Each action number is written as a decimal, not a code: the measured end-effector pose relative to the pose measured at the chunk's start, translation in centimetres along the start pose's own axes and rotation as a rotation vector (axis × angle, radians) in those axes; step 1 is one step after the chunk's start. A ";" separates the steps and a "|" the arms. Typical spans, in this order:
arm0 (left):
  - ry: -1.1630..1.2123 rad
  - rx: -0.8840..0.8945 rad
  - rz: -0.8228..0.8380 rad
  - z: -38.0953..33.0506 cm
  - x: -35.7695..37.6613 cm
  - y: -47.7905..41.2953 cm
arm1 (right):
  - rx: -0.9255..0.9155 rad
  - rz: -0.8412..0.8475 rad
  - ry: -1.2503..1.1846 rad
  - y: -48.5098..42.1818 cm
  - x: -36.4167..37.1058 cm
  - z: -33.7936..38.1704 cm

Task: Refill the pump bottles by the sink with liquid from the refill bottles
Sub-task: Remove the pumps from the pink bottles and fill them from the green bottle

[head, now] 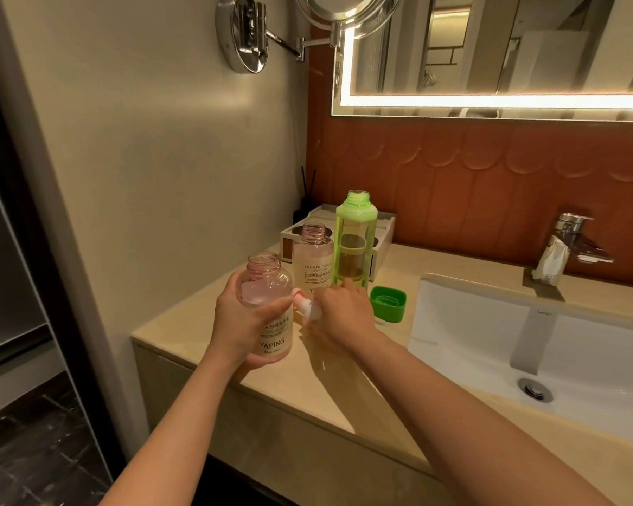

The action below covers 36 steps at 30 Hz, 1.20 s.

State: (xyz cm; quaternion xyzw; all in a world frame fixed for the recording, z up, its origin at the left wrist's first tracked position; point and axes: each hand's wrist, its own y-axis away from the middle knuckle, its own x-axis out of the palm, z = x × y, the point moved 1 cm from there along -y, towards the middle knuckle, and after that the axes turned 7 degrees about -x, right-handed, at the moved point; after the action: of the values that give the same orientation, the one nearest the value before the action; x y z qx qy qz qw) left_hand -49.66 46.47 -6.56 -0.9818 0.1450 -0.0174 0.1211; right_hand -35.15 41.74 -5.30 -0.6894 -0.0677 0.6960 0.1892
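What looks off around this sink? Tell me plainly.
No spill shows. A crumpled white wrapping hangs on the faucet, odd for a tap. The green cap lies upside down on the counter, off its open green bottle.

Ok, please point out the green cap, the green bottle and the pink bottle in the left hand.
green cap (387, 301): head view, on its inside.
green bottle (355, 242): head view, on its middle.
held pink bottle (267, 283): head view, on its clear upper body.
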 end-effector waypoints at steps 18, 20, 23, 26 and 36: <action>0.010 0.011 0.030 0.1 -0.1 0.1 | -0.081 -0.176 -0.122 1.3 -1.1 -2.1; 0.015 0.015 0.050 0.0 -0.1 0.5 | -0.080 -0.254 -0.205 1.3 -2.6 -2.8; 0.024 0.029 0.071 0.2 -0.1 1.0 | -0.028 -0.335 -0.384 1.0 -4.8 -4.3; 0.030 0.039 0.102 0.2 0.1 1.5 | 0.089 -0.394 -0.601 0.2 -6.0 -6.1; 0.075 0.034 0.160 0.5 1.0 1.4 | 0.215 -0.274 -0.881 -5.4 -5.2 -9.3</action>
State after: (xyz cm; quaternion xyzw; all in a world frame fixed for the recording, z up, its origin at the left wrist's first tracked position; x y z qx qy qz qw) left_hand -49.03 45.00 -7.33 -0.9635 0.2273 -0.0469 0.1333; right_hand -25.16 43.28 1.05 -0.2897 -0.1595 0.8938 0.3029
